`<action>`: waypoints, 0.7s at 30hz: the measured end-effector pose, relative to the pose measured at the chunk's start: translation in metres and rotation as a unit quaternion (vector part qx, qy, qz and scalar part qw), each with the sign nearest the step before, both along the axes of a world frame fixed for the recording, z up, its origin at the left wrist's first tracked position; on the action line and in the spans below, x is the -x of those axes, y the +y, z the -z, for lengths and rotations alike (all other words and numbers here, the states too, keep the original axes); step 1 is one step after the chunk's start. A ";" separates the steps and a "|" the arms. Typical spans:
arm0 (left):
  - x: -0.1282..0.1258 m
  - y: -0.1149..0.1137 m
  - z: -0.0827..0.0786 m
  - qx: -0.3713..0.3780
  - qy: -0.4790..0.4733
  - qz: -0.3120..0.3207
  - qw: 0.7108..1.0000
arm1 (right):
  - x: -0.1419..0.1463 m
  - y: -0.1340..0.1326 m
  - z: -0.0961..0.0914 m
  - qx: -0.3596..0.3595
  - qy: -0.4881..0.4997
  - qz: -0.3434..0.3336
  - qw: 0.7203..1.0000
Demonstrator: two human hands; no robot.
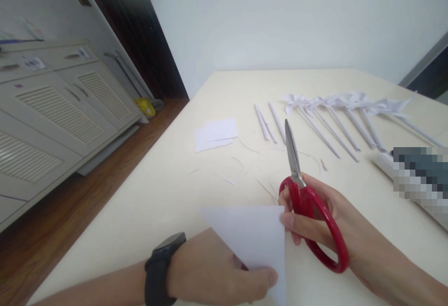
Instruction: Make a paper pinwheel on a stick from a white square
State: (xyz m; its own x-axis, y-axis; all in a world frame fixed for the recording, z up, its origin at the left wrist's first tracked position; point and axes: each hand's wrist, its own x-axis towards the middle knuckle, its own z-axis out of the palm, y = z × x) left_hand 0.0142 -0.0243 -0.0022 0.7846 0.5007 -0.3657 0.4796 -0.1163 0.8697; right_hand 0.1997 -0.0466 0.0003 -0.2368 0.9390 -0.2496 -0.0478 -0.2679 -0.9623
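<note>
A sheet of white paper (250,233), folded into a triangle, is gripped between the thumb and fingers of my left hand (213,271), which wears a black watch (160,268). Red-handled scissors (296,179) are in my right hand (338,203), blades together and pointing away from me. The thumb of my right hand also touches the paper's upper right corner. Beyond my hands lie thin paper offcuts (226,178) on the cream table (168,198).
White paper sheets (219,133) lie overlapped at the left. Rolled paper sticks (262,121) rest farther back, beside several paper pinwheels (325,103) on sticks. A white roll (383,162), partly pixelated, is at the right. A louvred cabinet (52,110) stands beyond the table's left edge.
</note>
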 end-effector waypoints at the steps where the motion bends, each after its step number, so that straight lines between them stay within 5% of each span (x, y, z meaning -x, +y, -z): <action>1: 0.000 0.001 0.000 0.002 -0.016 0.002 1.000 | -0.001 0.000 0.001 -0.002 -0.002 0.003 1.000; 11: 0.005 0.008 0.009 0.076 -0.103 -0.137 0.982 | -0.006 0.004 0.004 -0.023 -0.020 0.003 1.000; 21: 0.010 0.023 0.009 0.011 -0.147 -0.265 0.953 | -0.009 0.007 0.011 -0.030 -0.002 -0.075 0.997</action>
